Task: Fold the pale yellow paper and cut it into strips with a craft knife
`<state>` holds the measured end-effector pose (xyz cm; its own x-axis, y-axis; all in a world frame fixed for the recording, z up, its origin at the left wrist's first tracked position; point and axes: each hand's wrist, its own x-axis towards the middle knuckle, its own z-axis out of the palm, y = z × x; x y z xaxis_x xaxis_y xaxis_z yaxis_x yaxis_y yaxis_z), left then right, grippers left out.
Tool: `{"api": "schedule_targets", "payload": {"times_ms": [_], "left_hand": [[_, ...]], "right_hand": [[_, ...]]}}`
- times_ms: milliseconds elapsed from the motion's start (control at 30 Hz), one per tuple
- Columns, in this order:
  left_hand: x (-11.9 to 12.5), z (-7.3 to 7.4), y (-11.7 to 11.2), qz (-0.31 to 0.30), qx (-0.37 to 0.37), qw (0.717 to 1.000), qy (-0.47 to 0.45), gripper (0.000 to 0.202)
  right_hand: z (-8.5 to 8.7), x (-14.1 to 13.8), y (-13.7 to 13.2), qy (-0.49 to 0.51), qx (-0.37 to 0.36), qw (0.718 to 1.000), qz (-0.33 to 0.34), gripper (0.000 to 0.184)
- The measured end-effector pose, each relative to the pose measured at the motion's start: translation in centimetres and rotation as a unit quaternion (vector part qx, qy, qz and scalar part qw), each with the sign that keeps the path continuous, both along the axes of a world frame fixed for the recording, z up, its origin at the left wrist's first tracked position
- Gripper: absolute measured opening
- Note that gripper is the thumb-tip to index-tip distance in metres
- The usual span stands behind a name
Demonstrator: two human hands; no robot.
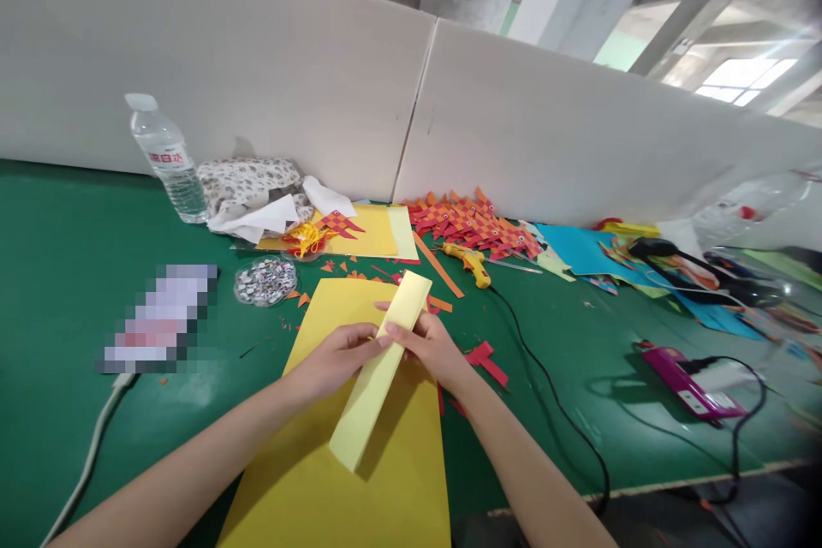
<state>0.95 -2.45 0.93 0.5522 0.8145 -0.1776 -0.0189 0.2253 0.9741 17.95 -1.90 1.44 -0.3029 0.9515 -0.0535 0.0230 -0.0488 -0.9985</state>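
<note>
A long folded strip of pale yellow paper (369,407) is held at a slant above a large yellow sheet (301,462) on the table. My left hand (350,353) grips the strip near its middle from the left, thumb on top. From the right, my right hand (431,347) pinches the same strip, its thumb close to the left thumb and its other fingers partly hidden behind the paper. Orange and red paper scraps (489,362) lie around the sheet's edges.
A yellow glue gun (471,264) with a black cord lies right of the sheet, before a pile of red-orange woven paper fish (472,221). A bag of googly eyes (265,281), phone (163,317) and water bottle (168,158) stand left. A purple power strip (690,385) sits right.
</note>
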Motion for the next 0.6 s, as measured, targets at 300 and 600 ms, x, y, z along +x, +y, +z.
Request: {"api": "schedule_targets", "payload": {"times_ms": [300,600], "left_hand": [[-0.17,-0.13,-0.24,-0.024,-0.082,0.994,-0.067,0.03],[-0.38,0.28,-0.49,-0.059,-0.114,0.989,-0.067,0.035]], "right_hand": [[-0.17,0.3,0.44,0.138,-0.015,0.986,-0.087,0.031],[-0.27,0.2,0.25,0.122,-0.019,0.991,-0.045,0.041]]}}
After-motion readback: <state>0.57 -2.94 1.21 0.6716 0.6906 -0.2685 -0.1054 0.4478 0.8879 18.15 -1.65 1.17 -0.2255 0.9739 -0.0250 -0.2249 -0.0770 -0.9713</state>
